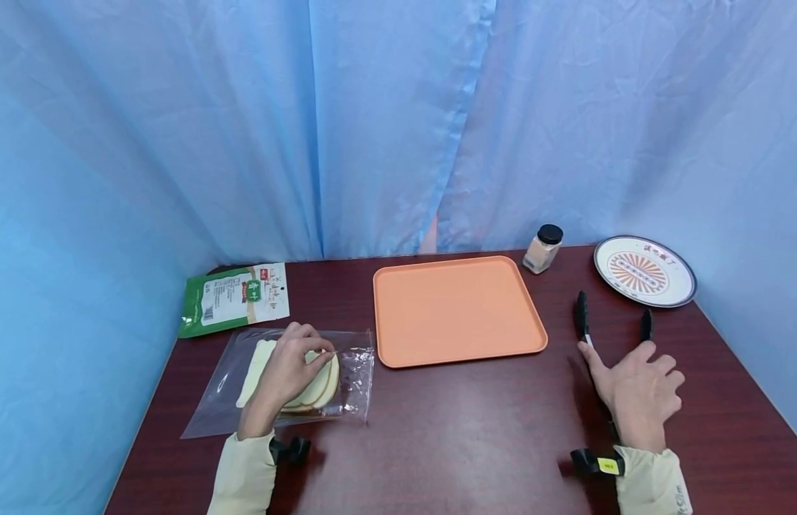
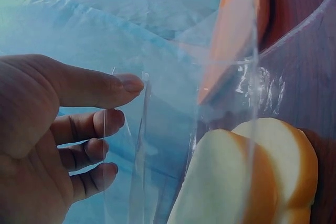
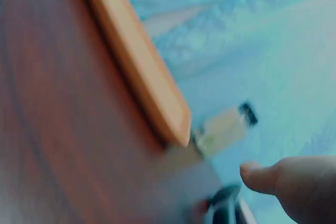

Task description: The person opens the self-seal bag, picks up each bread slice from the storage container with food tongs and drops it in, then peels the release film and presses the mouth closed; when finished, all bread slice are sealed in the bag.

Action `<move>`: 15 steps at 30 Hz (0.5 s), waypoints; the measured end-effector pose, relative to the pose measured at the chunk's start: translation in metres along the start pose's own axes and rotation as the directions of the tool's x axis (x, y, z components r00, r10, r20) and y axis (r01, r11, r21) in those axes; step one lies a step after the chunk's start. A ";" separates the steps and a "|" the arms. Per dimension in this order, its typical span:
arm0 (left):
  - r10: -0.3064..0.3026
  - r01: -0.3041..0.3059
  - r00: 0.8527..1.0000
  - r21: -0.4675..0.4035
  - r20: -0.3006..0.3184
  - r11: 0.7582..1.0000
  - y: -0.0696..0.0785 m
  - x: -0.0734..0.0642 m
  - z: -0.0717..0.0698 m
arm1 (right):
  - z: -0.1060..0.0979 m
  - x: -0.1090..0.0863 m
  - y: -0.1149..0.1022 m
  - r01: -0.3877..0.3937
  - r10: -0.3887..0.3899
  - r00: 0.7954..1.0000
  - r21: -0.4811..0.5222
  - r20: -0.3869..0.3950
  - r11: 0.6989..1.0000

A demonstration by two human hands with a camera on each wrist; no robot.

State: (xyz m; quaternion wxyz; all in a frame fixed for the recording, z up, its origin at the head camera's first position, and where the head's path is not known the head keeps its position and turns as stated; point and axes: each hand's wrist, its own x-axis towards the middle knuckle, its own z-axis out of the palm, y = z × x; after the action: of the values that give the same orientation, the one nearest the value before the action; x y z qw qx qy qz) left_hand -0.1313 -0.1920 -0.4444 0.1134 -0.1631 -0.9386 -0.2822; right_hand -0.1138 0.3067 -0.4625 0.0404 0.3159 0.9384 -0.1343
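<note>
Orange tray (image 1: 459, 311), jar (image 1: 541, 252), plate (image 1: 679, 285), packet (image 1: 234, 299)

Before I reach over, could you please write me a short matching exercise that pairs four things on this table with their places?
Things
1. Bread slices
2. Tongs
3. Black-lidded jar
4. Green-and-white packet

Places
A. Between the orange tray and the plate
B. At the far-left corner of the table
C. Inside the clear bag
D. Partly hidden by the right hand

Right pairs: 1-C, 2-D, 3-A, 4-B
</note>
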 end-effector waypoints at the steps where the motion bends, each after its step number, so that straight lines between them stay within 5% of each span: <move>1: 0.004 -0.004 1.000 -0.001 0.000 1.000 0.000 0.000 0.000 | -0.002 -0.002 -0.003 0.017 -0.016 1.000 0.007 -0.020 1.000; 9: -0.011 0.011 1.000 0.000 0.012 1.000 0.003 -0.001 -0.001 | -0.008 -0.020 -0.037 0.226 -0.223 0.969 0.015 -0.102 0.974; 15: -0.005 0.005 1.000 0.002 0.000 1.000 0.005 -0.002 -0.003 | 0.006 -0.031 -0.064 0.392 -0.384 0.911 0.028 -0.154 0.920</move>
State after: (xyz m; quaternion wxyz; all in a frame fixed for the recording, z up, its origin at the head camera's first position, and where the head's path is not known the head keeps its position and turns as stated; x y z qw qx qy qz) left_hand -0.1276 -0.1907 -0.4398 0.1126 -0.1608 -0.9392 -0.2816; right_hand -0.1277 0.2385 -0.4486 -0.0647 0.1334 0.9785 -0.1436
